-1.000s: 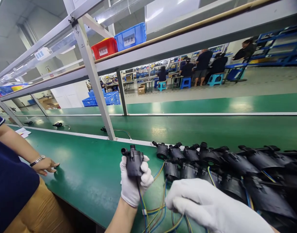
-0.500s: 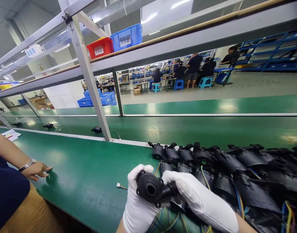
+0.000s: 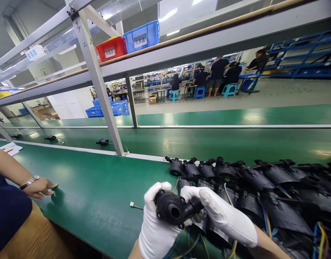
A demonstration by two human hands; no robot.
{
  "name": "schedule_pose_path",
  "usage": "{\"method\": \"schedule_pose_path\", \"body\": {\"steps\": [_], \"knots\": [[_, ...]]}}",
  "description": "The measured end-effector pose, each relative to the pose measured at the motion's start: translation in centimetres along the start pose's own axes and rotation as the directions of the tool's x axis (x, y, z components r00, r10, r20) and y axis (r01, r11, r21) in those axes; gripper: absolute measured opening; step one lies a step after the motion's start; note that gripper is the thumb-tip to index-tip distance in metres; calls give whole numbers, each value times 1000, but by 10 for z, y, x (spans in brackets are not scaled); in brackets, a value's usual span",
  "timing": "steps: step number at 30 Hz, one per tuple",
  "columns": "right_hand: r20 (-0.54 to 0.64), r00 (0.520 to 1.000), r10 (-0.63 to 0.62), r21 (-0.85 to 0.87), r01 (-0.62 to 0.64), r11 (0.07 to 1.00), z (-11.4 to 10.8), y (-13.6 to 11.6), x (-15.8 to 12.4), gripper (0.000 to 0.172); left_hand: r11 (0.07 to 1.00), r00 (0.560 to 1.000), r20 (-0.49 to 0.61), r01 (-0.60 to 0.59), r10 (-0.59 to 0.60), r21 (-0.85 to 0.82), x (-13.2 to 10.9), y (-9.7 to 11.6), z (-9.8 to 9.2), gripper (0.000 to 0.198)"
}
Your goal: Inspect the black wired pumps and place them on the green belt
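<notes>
A black water pump (image 3: pixel 166 207) with a round inlet facing me is held up over the near green bench. My left hand (image 3: pixel 157 228), in a white glove, wraps around its body from the left and below. My right hand (image 3: pixel 226 217), also gloved, is closed around the side pipe, with its fingertips partly hidden behind the pump. A white connector (image 3: pixel 132 204) on thin coloured wires sticks out left of my left hand. Rows of similar black pumps (image 3: pixel 254 180) with coloured wires lie right beside and behind my right hand.
On the left, a co-worker's hand (image 3: pixel 41 187) touches the green bench (image 3: pixel 95 190). Several pumps, one nearest the post (image 3: pixel 102 142), lie on the green belt (image 3: pixel 208 142). A grey post (image 3: pixel 100 86) supports a shelf with red (image 3: pixel 111 49) and blue (image 3: pixel 141 35) bins. People sit and stand farther back.
The held pump has shifted slightly right and turned a little, its inlet now pointing more down and right. Both hands keep hold. Pumps on the belt have moved left.
</notes>
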State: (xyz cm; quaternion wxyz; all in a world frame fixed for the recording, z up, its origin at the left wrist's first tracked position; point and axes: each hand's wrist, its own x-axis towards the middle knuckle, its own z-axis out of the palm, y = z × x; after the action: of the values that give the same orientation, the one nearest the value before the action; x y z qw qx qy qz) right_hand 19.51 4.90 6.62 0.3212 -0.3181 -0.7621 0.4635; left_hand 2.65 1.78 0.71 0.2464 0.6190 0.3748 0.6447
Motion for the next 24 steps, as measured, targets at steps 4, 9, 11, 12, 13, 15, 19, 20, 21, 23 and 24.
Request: {"method": "schedule_pose_path", "body": {"steps": [4,9,11,12,13,15,19,20,21,23,24], "knots": [[-4,1000,22,7,-22,1000,0,0,-1,78,999,1000,10,18,-18,-36,0,-4,0,77],[-83,997,13,-78,-19,997,-1,0,4,74,958,982,84,187,-172,-218,2,-10,4,76],[-87,996,1,-94,-9,996,-2,2,6,73,952,977,89,210,-195,-222,2,-11,4,76],[-82,997,3,-93,-11,996,-2,3,7,74,953,977,87,211,-196,-218,3,-11,4,75],[-76,997,10,-87,-17,996,-3,4,7,74,956,978,84,205,-191,-210,3,-10,5,74],[-51,998,29,-66,-32,997,-4,5,6,75,966,984,74,176,-165,-188,3,-8,5,72],[-25,998,53,-54,-54,997,-5,5,5,76,979,989,66,143,-135,-147,3,-9,4,74],[-34,998,54,-67,-56,996,-5,5,5,76,977,987,73,150,-140,-154,3,-10,4,74],[-47,998,51,-84,-55,995,-5,5,5,76,973,986,80,157,-145,-168,3,-12,4,76],[-63,997,37,-115,-44,992,-4,6,6,76,966,984,90,170,-155,-195,2,-15,4,77],[-65,997,30,-123,-38,992,-4,7,7,76,965,984,87,171,-157,-198,2,-16,4,78]]}}
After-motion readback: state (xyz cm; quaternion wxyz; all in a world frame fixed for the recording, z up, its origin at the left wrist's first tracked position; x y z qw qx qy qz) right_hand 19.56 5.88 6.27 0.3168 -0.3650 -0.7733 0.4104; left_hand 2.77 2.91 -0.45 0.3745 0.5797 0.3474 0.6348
